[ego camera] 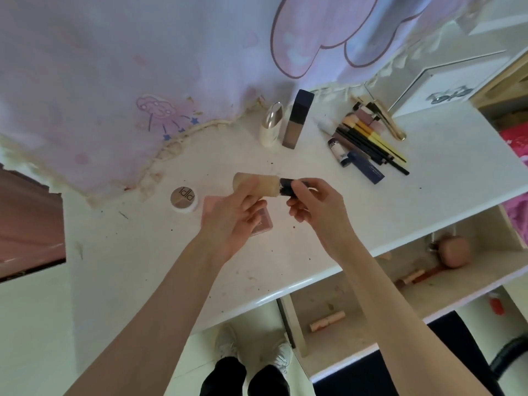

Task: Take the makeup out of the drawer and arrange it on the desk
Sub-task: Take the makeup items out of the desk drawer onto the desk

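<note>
While the white desk (pixel 171 267) carries a round compact (pixel 184 199) and a brush pile (pixel 371 141), the open drawer (pixel 357 315) keeps a pink tube (pixel 327 320). Above the desk, the left hand (pixel 231 221) grips a beige foundation bottle (pixel 255 187); the right hand (pixel 317 204) pinches its dark cap (pixel 287 188).

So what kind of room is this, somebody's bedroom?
Probably a bedroom corner with a dressing table. A white desk holds makeup brushes and a foundation bottle, a pastel cartoon curtain hangs behind, and an open drawer below holds more cosmetics.
</note>
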